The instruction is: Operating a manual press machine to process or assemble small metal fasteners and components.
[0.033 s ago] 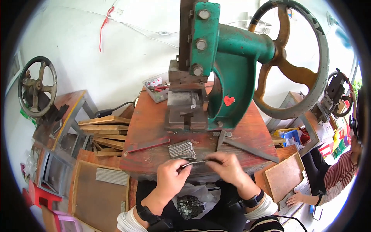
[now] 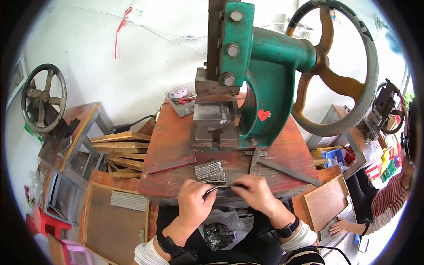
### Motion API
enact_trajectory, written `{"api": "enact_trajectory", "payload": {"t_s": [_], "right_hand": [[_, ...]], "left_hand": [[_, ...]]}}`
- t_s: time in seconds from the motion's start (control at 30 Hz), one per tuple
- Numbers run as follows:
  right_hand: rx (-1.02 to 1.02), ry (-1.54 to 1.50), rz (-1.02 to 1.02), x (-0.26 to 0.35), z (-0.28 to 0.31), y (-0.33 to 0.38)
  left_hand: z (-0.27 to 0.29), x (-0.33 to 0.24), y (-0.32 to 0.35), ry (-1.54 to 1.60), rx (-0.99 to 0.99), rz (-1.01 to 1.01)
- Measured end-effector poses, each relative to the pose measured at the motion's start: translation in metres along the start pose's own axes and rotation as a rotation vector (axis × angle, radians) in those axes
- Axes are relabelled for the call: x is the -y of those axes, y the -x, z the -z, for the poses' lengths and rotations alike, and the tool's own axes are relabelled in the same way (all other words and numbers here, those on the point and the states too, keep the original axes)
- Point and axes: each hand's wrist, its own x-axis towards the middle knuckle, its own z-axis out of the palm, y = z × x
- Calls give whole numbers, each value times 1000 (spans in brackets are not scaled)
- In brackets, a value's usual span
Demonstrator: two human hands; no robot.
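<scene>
Nothing shifted: left hand point(image 2: 194, 204) and right hand point(image 2: 255, 192) still pinch opposite ends of thin metal strip point(image 2: 222, 188), long axis crosswise, at bench point(image 2: 176, 145) front edge, just below stacked strips point(image 2: 210, 171).

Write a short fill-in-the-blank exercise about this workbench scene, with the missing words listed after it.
1. Both hands, the left hand and the right hand, hold one thin metal ____ between them.
2. The hand press on the wooden bench is painted ____.
3. A stack of metal strips lies just ____ the hands.
4. The small sticker on the press is shaped like a ____.

Missing words: strip; green; beyond; heart
</scene>
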Motion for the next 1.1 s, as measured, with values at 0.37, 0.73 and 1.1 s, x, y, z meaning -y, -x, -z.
{"api": "enact_trajectory", "payload": {"t_s": [0.37,0.73,1.1], "right_hand": [[-210,139,59,-31,-45,-11],[-404,36,13,-24,-33,1],[-354,34,43,-36,-18,22]], "left_hand": [[-21,48,-27,-367,210,-77],[-41,14,-33,-448,187,-10],[3,14,-5,1805,133,869]]}}
